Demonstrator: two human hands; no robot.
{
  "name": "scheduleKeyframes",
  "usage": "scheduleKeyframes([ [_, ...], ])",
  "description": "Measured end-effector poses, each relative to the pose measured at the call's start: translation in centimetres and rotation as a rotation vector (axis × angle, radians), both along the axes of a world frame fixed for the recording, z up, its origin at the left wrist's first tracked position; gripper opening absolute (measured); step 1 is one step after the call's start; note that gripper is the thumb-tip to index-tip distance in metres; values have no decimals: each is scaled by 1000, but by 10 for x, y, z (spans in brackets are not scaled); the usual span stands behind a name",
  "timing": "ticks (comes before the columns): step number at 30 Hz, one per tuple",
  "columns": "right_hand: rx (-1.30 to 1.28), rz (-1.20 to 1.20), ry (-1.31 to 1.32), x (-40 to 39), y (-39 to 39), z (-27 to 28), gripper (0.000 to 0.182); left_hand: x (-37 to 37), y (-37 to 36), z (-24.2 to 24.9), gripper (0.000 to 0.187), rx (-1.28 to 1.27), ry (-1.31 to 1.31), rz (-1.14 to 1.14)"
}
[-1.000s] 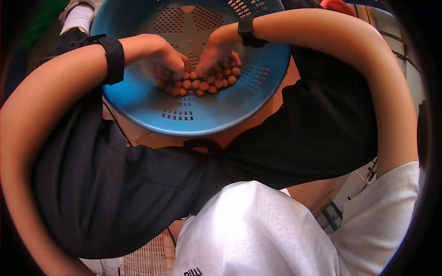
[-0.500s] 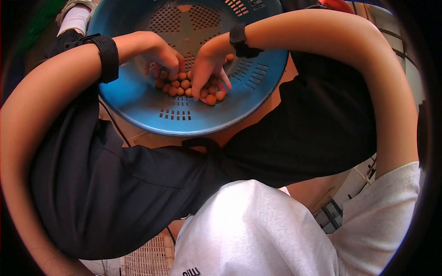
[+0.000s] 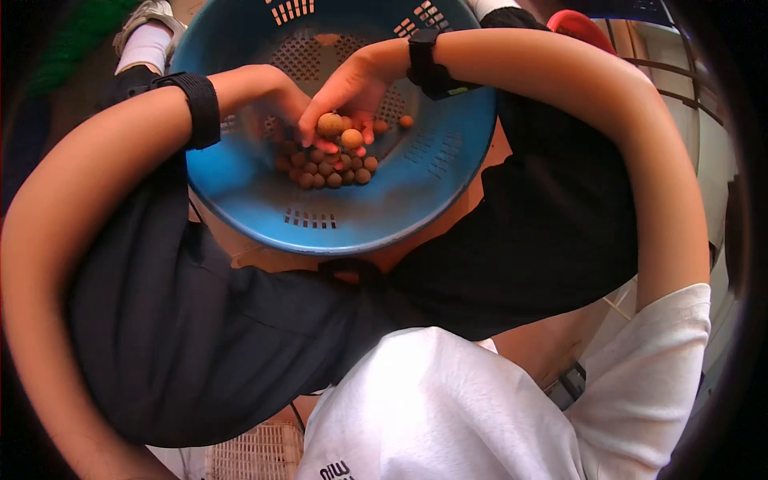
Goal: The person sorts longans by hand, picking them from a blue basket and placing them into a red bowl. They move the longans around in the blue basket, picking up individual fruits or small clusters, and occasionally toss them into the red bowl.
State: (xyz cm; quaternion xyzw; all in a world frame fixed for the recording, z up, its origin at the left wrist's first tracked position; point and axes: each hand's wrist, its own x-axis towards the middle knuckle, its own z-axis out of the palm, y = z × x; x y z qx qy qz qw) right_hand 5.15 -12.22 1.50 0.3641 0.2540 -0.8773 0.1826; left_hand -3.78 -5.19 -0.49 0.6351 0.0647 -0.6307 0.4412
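A big blue plastic basket (image 3: 264, 224) with slotted and perforated walls stands between my knees. Round brown longans (image 3: 318, 181) are heaped on its bottom, in front of my hands. My right hand (image 3: 356, 92) is curled around several longans, lifted over the heap; two of them, a larger longan (image 3: 330, 124) and a yellowish longan (image 3: 351, 139), show at its fingers. My left hand (image 3: 280, 92) reaches down into the basket close beside it, fingers mostly hidden in shadow and behind the right hand. A loose longan (image 3: 406, 122) sits to the right of the heap.
Black straps circle both wrists. A pale woven plastic crate (image 3: 256, 452) stands at the lower left, and a red rounded object (image 3: 580, 30) at the upper right. Another person's shoe (image 3: 148, 20) and sock show past the basket's left rim. The floor is tiled.
My right hand has risen from the heap and turned, bringing up several longans. My left hand has shifted slightly right, close to it. The basket sits a little lower in view.
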Motion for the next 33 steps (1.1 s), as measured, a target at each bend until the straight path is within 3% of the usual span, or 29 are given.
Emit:
scheduleKeyframes([
  [6, 147, -128, -49, 9, 22, 50, 31, -2, 19, -8, 47, 91, -77, -16],
  [10, 276, -339, 22, 30, 18, 57, 30, 9, 25, -16, 44, 213, -115, -78],
  [13, 342, -423, 112, 56, 30, 65, 30, 7, 22, 12, 39, 316, -179, -92],
  [16, 505, -414, 119, 91, 40, 89, 36, 10, 33, -27, 39, 223, -261, -156],
  [17, 575, -420, 59, 109, 42, 98, 36, -3, 47, -29, 43, 133, -314, -2],
  [19, 619, -528, -10, 157, 39, 117, 38, -1, 47, -38, 47, 153, -294, -6],
  [20, 713, -677, -212, 177, 31, 127, 40, 9, 38, -42, 47, 276, -214, -154],
  [21, 733, -741, -412, 207, 27, 138, 40, 7, 40, -45, 41, 282, -316, -187],
  [22, 745, -754, -441, 233, 11, 150, 28, 3, 40, -41, 37, 296, -399, -223],
  [23, 862, -446, -467, 261, -1, 166, 28, 1, 36, -29, 38, 345, -389, -225],
  [24, 736, -384, -754, 275, -13, 170, 24, 1, 34, -26, 38, 354, -378, -238],
  [26, 562, -231, -1048, 328, -59, 177, 23, -1, 33, -22, 38, 374, -339, -263],
  [27, 343, -37, -1450, 315, -72, 183, 26, -1, 28, -8, 39, 401, -319, -273],
  [29, 103, -186, -1467, 373, -118, 152, 24, -3, 29, -13, 39, 411, -347, -254],
  [30, 77, -61, -1461, 379, -126, 150, 24, -5, 30, -17, 38, 415, -358, -243],
  [32, 193, 284, -1756, 335, -113, 176, 33, -1, 33, -35, 38, 444, -417, -302],
  [33, 382, 401, -1766, 344, -102, 172, 35, -3, 33, -46, 38, 447, -431, -337],
])
